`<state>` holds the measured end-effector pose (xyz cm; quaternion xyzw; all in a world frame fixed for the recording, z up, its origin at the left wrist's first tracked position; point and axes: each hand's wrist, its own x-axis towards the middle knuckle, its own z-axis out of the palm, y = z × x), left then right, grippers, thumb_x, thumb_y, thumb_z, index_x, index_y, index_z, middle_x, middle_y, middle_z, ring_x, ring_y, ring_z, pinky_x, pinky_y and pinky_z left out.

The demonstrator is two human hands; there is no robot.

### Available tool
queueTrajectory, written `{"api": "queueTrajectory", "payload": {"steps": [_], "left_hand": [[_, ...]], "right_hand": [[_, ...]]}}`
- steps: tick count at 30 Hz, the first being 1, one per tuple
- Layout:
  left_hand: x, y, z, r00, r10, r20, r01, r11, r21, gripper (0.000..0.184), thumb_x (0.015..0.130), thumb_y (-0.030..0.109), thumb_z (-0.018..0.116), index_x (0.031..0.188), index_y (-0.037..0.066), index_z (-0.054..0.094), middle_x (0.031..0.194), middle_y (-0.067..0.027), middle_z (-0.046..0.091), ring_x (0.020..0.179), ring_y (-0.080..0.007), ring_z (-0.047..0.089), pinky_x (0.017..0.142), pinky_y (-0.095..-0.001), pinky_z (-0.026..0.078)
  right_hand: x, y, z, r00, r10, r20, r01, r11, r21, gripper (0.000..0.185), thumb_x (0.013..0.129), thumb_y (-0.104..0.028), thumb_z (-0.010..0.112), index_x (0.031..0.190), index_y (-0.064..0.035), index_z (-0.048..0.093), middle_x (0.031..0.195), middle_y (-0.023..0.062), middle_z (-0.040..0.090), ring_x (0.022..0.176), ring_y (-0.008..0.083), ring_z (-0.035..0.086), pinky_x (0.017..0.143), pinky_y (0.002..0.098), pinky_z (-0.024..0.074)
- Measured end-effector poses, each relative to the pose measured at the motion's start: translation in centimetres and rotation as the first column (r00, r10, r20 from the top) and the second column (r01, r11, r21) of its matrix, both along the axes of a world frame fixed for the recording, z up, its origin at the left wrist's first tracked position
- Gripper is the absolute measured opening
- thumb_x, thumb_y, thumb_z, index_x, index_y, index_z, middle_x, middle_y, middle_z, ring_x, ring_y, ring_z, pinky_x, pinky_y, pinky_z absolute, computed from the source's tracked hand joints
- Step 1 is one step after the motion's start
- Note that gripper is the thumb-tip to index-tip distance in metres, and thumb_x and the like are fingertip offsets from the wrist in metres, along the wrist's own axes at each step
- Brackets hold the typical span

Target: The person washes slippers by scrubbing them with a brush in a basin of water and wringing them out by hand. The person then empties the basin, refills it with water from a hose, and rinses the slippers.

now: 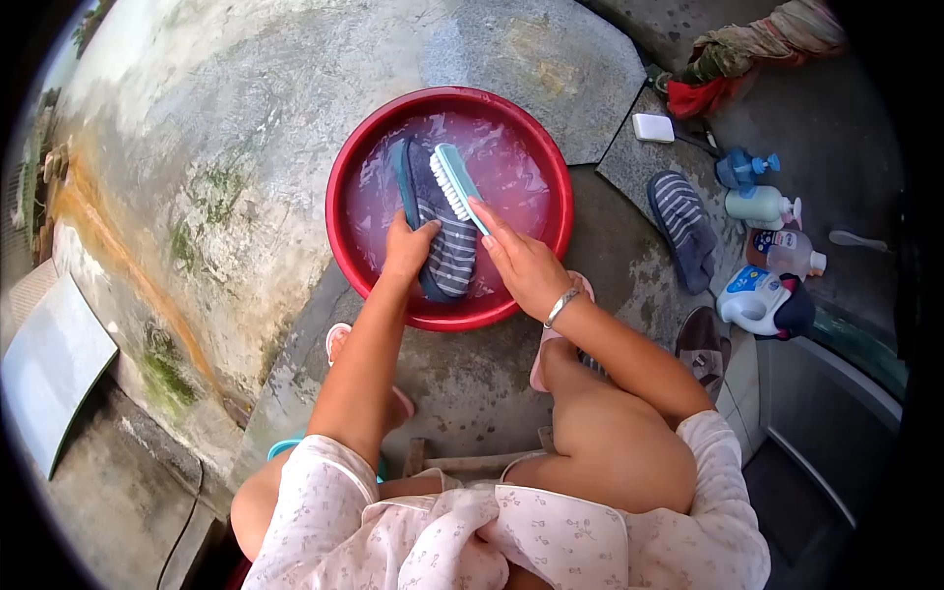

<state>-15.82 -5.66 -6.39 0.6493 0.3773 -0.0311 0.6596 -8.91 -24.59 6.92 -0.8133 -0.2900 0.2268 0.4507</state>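
My left hand (407, 246) grips a dark blue slipper (450, 258) with white stripes, held on its side over the water. Its sole edge faces left and my thumb presses on the striped upper. In my right hand (529, 273) is a light blue scrub brush (456, 177) with white bristles. The bristles face the slipper and lie close against its upper; whether they touch I cannot tell. Both sit within a red basin (339, 221) of cloudy, soapy water. A silver bracelet is on my right wrist.
To the right lie the matching striped slipper (680, 226), a brown shoe (700, 344) and a white soap bar (653, 128). Several bottles stand or lie there, among them a white and blue jug (752, 300). A concrete slab (246, 108) extends behind and left of the basin.
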Motion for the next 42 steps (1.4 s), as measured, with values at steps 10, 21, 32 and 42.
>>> {"api": "queueTrajectory", "payload": {"steps": [10, 21, 32, 42], "left_hand": [[1.0, -2.7, 5.5, 0.977, 0.203, 0.071, -0.169, 0.930, -0.327, 0.035, 0.083, -0.001, 0.058, 0.117, -0.003, 0.047, 0.095, -0.0128, 0.063, 0.078, -0.0198, 0.065, 0.067, -0.0303, 0.054], [-0.1, -1.7, 1.9, 0.951, 0.307, 0.035, -0.292, 0.929, -0.226, 0.029, 0.082, 0.001, 0.059, 0.109, -0.004, 0.051, 0.093, -0.0142, 0.063, 0.077, -0.0208, 0.064, 0.066, -0.0327, 0.053], [-0.4, -3.4, 4.6, 0.933, 0.359, -0.020, -0.337, 0.854, -0.395, 0.025, 0.083, 0.002, 0.059, 0.107, -0.002, 0.053, 0.089, -0.0126, 0.064, 0.073, -0.0207, 0.064, 0.065, -0.0331, 0.053], [-1.0, -1.6, 2.6, 0.971, 0.235, -0.045, -0.233, 0.887, -0.399, 0.035, 0.082, 0.000, 0.059, 0.116, -0.001, 0.050, 0.094, -0.0120, 0.064, 0.076, -0.0207, 0.065, 0.068, -0.0334, 0.054]], "right_hand": [[4.0, 5.4, -5.8, 0.988, 0.148, -0.044, -0.150, 0.849, -0.507, 0.049, 0.098, -0.026, 0.040, 0.145, -0.0318, 0.028, 0.083, 0.0275, 0.063, 0.076, 0.0446, 0.062, 0.070, 0.0528, 0.0475], [-1.5, 2.3, -1.7, 0.957, 0.291, -0.018, -0.266, 0.848, -0.458, 0.051, 0.098, -0.026, 0.041, 0.146, -0.0321, 0.027, 0.068, 0.0242, 0.061, 0.069, 0.0420, 0.063, 0.062, 0.0521, 0.0490], [3.1, 3.0, -7.9, 0.993, -0.034, -0.113, -0.032, 0.843, -0.536, 0.047, 0.099, -0.027, 0.038, 0.145, -0.0257, 0.029, 0.090, 0.0310, 0.062, 0.085, 0.0468, 0.061, 0.077, 0.0525, 0.0459], [-1.9, 0.4, -3.2, 0.927, 0.372, 0.042, -0.270, 0.743, -0.612, 0.053, 0.097, -0.026, 0.044, 0.145, -0.0403, 0.026, 0.069, 0.0215, 0.060, 0.062, 0.0395, 0.063, 0.057, 0.0504, 0.0506]]}}
